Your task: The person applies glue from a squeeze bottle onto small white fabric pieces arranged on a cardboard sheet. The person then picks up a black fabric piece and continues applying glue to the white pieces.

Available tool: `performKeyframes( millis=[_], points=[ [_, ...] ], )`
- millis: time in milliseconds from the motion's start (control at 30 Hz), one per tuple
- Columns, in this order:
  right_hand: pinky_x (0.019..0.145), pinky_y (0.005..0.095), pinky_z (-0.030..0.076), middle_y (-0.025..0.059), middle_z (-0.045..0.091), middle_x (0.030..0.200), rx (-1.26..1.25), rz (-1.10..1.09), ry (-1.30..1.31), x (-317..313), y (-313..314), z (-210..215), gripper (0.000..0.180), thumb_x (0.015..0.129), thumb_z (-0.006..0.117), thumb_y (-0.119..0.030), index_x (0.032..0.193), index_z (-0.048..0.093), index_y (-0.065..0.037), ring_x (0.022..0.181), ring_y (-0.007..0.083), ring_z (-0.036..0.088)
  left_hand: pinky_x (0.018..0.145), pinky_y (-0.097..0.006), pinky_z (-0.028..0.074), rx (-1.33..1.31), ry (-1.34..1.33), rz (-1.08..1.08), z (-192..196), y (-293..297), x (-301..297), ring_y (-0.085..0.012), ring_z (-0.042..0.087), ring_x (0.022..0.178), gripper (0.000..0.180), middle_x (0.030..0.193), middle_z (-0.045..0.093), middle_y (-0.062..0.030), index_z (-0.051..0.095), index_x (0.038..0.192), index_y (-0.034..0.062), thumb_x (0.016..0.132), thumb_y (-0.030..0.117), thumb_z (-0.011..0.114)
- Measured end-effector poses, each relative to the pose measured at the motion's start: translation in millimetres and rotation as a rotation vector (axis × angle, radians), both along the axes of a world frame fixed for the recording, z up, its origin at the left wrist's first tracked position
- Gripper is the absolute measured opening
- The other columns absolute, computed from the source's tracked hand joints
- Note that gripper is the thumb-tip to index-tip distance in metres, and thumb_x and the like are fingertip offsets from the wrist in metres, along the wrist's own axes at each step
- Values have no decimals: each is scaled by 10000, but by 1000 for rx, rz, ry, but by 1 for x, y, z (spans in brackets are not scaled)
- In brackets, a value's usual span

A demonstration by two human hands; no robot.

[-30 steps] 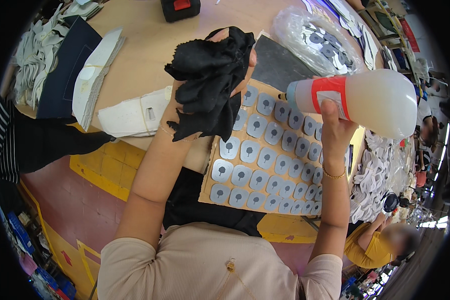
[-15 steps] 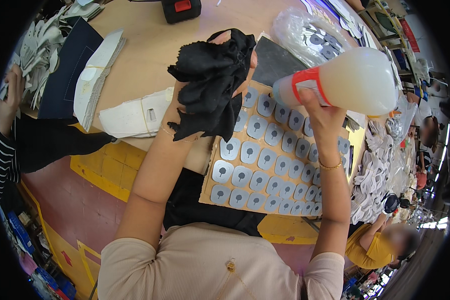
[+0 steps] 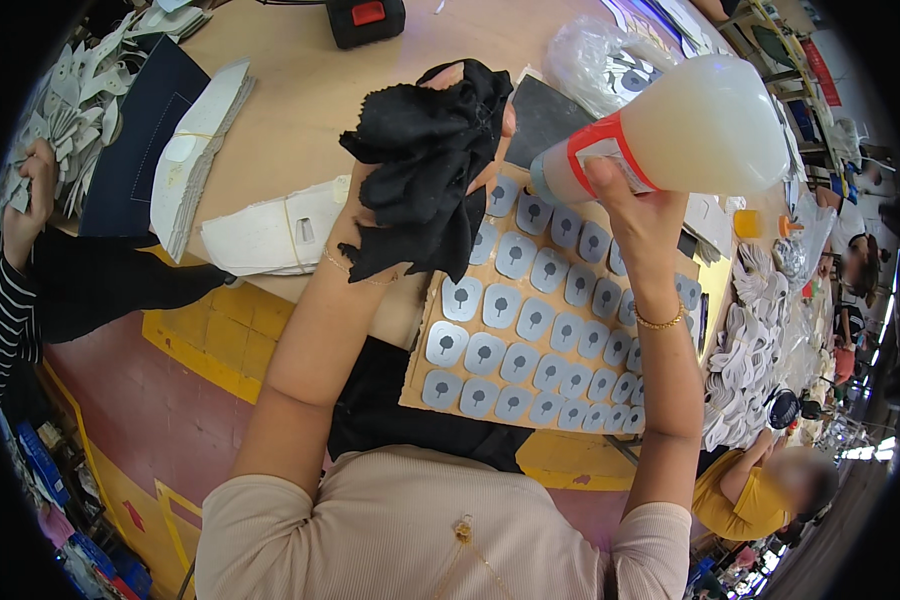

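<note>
A bunched black cloth (image 3: 420,170) is draped over my left hand (image 3: 507,122), which is closed round it with a few fingertips showing. My right hand (image 3: 638,215) grips a translucent plastic bottle (image 3: 715,125) with a red-edged label by its narrow part. The bottle is tipped, wide base up and to the right, narrow end down and left towards the cloth; a gap separates the two. Below both hands lies a cardboard sheet (image 3: 417,372) bearing rows of grey rounded patches (image 3: 515,256), each with a dark tree-like mark. Liquid leaving the bottle cannot be made out.
Left of the cloth lie banded white pieces (image 3: 270,235) and another banded stack (image 3: 195,155). A co-worker's hand (image 3: 38,195) rests by loose grey pieces at far left. Behind the sheet are a dark flat plate (image 3: 550,120) and a clear plastic bag (image 3: 585,65). White pieces (image 3: 745,350) are heaped at right.
My right hand has tilted the bottle more steeply, its base rising and its narrow end shifting slightly left. The cloth in my left hand has barely moved. The co-worker's hand has shifted slightly.
</note>
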State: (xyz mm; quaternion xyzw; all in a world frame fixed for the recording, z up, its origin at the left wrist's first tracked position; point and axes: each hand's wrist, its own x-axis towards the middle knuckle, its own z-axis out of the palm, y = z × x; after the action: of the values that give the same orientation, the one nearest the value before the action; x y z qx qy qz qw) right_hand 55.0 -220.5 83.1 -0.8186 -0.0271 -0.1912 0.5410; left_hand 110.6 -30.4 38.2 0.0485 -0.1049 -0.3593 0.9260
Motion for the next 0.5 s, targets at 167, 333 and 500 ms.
performKeyframes(
  millis=[167, 333, 500],
  points=[
    [723, 274, 497, 42, 635, 884, -97, 25, -19, 2, 0, 0, 347, 689, 798, -163, 939, 615, -8, 798, 132, 601, 382, -290, 315, 77, -70, -7, 0, 2, 1, -173, 299, 334, 516, 529, 421, -113, 470, 1007, -32, 973, 435, 256],
    [727, 276, 497, 50, 641, 886, -51, 88, 11, -4, 4, 3, 346, 679, 797, -149, 939, 616, -10, 800, 134, 608, 412, -277, 344, 10, -102, -13, -9, 2, 6, -169, 347, 396, 503, 597, 449, -120, 480, 1011, -33, 966, 431, 289],
    [732, 283, 501, 59, 647, 893, -71, 113, 28, -6, 8, -1, 354, 672, 799, -141, 946, 619, -9, 805, 139, 615, 478, -214, 415, -3, -174, 3, -12, 3, 7, -142, 495, 593, 441, 831, 535, -140, 513, 996, -34, 947, 392, 408]
  ],
)
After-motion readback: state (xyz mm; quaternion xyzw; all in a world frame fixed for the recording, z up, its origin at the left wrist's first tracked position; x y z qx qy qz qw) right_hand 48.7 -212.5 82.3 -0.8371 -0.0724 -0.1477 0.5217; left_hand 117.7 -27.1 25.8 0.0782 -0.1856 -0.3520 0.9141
